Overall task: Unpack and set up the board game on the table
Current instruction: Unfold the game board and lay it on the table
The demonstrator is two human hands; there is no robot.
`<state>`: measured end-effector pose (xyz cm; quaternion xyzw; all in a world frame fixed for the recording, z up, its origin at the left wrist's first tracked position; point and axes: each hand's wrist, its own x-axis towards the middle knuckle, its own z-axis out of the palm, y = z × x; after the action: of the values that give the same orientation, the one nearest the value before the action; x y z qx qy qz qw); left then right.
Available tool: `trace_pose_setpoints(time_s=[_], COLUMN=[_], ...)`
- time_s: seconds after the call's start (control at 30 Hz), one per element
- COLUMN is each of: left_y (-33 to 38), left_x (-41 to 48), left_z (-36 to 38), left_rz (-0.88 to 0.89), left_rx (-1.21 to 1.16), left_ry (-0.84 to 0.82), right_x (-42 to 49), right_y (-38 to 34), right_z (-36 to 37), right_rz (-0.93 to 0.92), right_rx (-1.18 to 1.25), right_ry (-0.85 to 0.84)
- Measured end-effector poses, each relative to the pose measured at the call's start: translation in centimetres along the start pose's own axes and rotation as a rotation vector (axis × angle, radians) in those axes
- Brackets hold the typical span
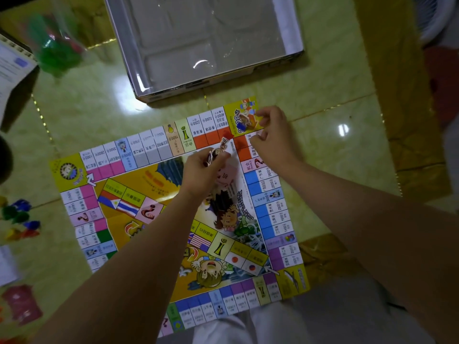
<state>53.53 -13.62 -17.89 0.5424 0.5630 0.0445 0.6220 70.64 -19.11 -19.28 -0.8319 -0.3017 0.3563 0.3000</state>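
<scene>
Red stack [23, 304]: near left; flat, soft-edged, blurred; paper or card, I cannot tell which
Game board [139, 194]: thin printed sheet with a faint fold crease, lying flat on the surface in front of the person; a border of small coloured squares frames cartoon art; turned counter-clockwise so its long axis runs from near left to far right; one yellow corner points at the box; the print reads upside down from here
Plastic pieces [18, 214]: small blue, green, yellow and red lumps, loose, left of the board
Left hand [202, 170]: over the board's centre; fingers curled, pinching a few small card figures [218, 151], flat cut-outs
Right hand [272, 135]: over the far right corner; fingers curled inward; whether they hold anything, I cannot tell
Standing figure [244, 119]: card cut-out on a blue base, upright on the yellow corner square, just beside the right hand
Tiled surface [335, 145]: glossy yellow-green, gold joints
Box [273, 68]: beyond the board; open cardboard, rectangular; clear moulded tray [198, 33] inside
Bag [53, 48]: far left; clear, green pieces within, blurred
</scene>
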Motion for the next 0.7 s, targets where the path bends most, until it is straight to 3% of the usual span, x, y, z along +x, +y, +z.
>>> trace_pose_setpoints(time_s=[0.13, 0.2, 0.3, 0.47, 0.7], left_y=[1.3, 1.8, 2.3, 2.7, 3.4], left_x=[-0.1, -0.1, 0.3, 1.6, 3.1], left_z=[1.1, 1.6, 2.1, 1.9, 2.0], left_rz=[0.022, 0.035, 0.044, -0.005, 0.077], left_rx=[0.052, 0.073, 0.114, 0.12, 0.293], left_ry=[-0.147, -0.203, -0.179, 0.053, 0.159], right_x=[-2.3, -2.8, -2.6, -0.5, 2.0], right_y=[-0.1, -0.4, -0.5, 0.2, -0.3], right_z=[-0.9, -0.9, -1.4, -2.2, -0.5], right_rz=[0.165, 0.173, 0.185, 0.176, 0.056], right_rx=[0.228, 0.272, 0.32, 0.256, 0.05], right_ry=[-0.257, -0.297, -0.216, 0.058, 0.069])
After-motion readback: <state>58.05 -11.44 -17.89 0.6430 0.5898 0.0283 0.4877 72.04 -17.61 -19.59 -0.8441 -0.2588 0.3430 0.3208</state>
